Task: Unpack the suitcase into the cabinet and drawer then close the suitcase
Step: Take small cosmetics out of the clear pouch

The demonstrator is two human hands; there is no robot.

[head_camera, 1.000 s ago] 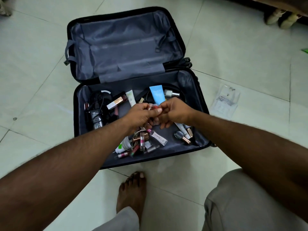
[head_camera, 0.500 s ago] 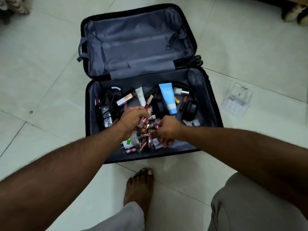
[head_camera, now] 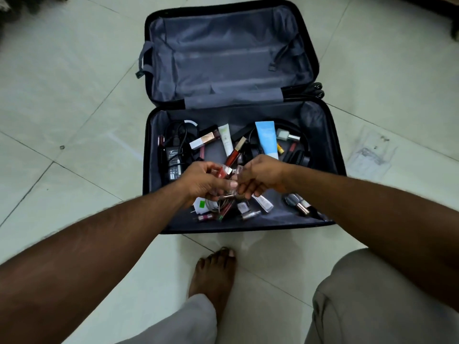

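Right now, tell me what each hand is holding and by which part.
Left hand grips small cosmetic tubes around their middles. Right hand pinches something small beside them; what and where cannot be told.

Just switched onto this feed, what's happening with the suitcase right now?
A person is crouched over an open suitcase on a tiled floor, gathering small cosmetics. The left hand holds a bunch of small tubes, a red lip gloss among them, and the right hand meets it, pinching another small item too hidden to identify. A blue tube, a black power adapter, headphones and loose makeup lie in the lower half. The lid half is empty; unpacking is unfinished.
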